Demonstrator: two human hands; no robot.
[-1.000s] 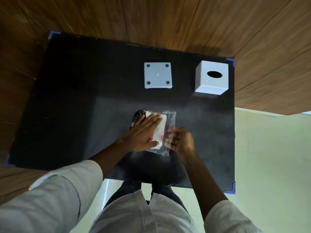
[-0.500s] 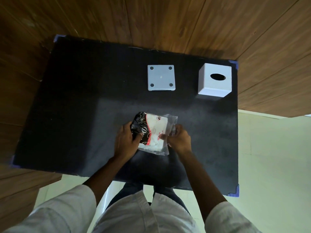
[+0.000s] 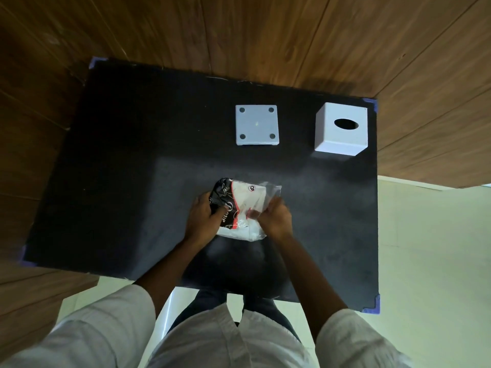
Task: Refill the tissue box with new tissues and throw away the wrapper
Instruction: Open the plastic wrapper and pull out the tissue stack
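Now gripping the tissue pack from both sides on the worktop, left hand no longer flat on top, right hand pinching wrapper; likely tearing open. Tissue box waiting, empty, far right.

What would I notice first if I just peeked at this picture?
Two hands, the left hand and the right hand, gripping a crinkly tissue pack in the middle of the black mat. Farther back sit a white tissue box with an oval hole and its flat base plate.
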